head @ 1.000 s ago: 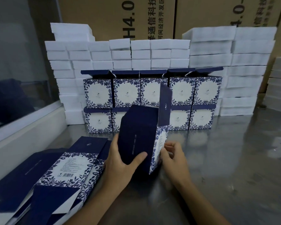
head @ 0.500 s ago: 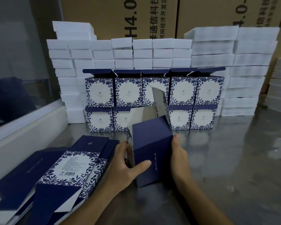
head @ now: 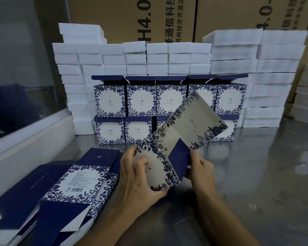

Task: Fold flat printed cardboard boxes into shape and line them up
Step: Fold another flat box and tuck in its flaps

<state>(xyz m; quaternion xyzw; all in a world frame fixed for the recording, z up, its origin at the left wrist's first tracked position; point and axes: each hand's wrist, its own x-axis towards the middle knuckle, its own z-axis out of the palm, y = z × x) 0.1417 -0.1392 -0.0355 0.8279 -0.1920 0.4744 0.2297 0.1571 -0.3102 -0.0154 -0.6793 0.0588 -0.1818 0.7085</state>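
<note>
A folded blue-and-white floral cardboard box (head: 174, 148) is tilted in the air above the metal table (head: 256, 174), its long top flap pointing up and right. My left hand (head: 137, 181) grips its lower left side, thumb on the white printed face. My right hand (head: 201, 167) holds the navy side of the box at its lower right edge. A pile of flat printed boxes (head: 73, 189) lies at the left. Finished boxes (head: 140, 103) stand in two stacked rows behind, lids open.
White foam blocks (head: 252, 82) are stacked in walls behind and beside the finished boxes. Large brown cartons (head: 132, 20) rise at the back. A white ledge with a glass pane (head: 25, 132) runs along the left.
The box has been turned: a second ago its navy side faced me upright, now the white floral faces show and it leans right. Both hands shifted their grip on it.
</note>
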